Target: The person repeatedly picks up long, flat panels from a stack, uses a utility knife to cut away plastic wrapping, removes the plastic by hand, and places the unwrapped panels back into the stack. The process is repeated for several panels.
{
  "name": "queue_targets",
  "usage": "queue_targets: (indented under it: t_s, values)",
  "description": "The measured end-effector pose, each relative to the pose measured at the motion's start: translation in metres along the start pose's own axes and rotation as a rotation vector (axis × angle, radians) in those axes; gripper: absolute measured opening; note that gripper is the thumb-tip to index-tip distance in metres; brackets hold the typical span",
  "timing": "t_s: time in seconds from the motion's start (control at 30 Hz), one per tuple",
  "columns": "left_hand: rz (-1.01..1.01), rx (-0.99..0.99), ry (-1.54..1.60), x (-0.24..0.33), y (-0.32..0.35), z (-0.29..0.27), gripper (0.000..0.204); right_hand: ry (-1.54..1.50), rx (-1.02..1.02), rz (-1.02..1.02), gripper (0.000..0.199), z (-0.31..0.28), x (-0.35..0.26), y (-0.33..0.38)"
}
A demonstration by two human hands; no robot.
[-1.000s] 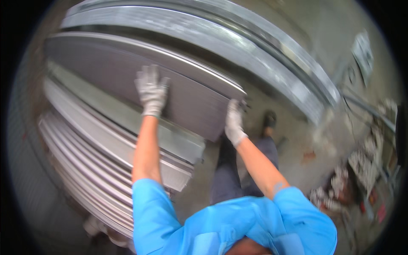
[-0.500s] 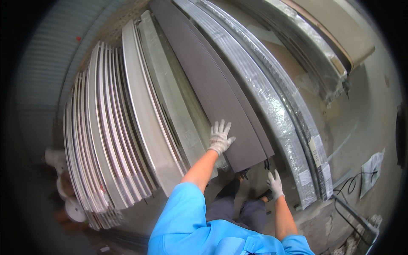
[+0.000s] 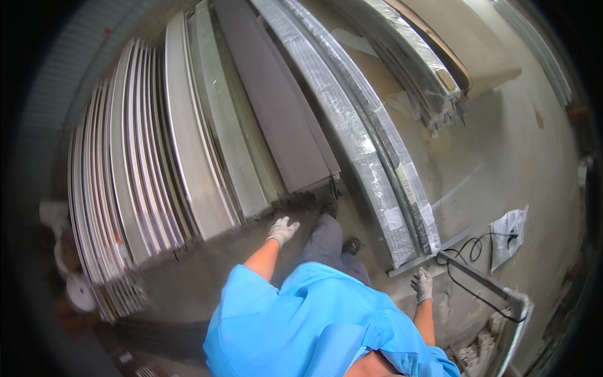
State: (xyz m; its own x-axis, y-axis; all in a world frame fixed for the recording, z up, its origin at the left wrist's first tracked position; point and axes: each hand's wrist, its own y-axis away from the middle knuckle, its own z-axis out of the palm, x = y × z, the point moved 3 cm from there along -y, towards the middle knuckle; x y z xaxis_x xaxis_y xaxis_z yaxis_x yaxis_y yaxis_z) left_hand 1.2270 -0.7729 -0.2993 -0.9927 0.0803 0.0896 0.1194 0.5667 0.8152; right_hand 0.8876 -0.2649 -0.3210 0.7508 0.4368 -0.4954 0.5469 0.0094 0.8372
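My left hand [image 3: 284, 230], in a pale work glove, is in the air just off the near ends of the long panels. Its fingers are apart and hold nothing. Closest to it are a greenish-grey wrapped panel [image 3: 229, 119] and a stack of dark purplish-brown panels [image 3: 276, 94]. Also gloved, my right hand [image 3: 423, 286] hangs lower at the right with loosely bent, empty fingers. It is near the end of the long bundles in clear plastic wrap [image 3: 370, 151] and a grey metal bar [image 3: 477, 273].
Several pale, narrow panels [image 3: 135, 163] stand in rows at the left. A black cable [image 3: 471, 251] loops on the concrete floor beside a white plastic bag [image 3: 507, 235]. Another wrapped bundle [image 3: 418, 56] lies at the far right. White rolls [image 3: 80, 292] are at the lower left.
My left hand has come off the dark panel and back toward my body. My right hand has lowered, and the view has shifted as I stepped away from the stacks.
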Motion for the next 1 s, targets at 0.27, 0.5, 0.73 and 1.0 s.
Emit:
queue_targets:
  t_s: [0.27, 0.5, 0.73, 1.0]
  values:
    - [-0.22, -0.124, 0.771, 0.034, -0.053, 0.066, 0.079, 0.221, -0.103, -0.005, 0.037, 0.002, -0.103, -0.028]
    - [-0.443, 0.381, 1.326, 0.092, -0.087, 0.02, 0.091, 0.654, -0.341, -0.381, 0.055, 0.207, -0.267, -0.089]
    - [-0.226, 0.383, 1.064, 0.03, -0.144, -0.043, 0.097, 0.895, -0.568, -0.542, 0.085, 0.533, -0.302, -0.097]
    - [-0.225, 0.309, 0.939, 0.022, -0.168, -0.044, 0.089, 1.033, -0.595, -0.416, 0.105, 0.604, -0.245, -0.031]
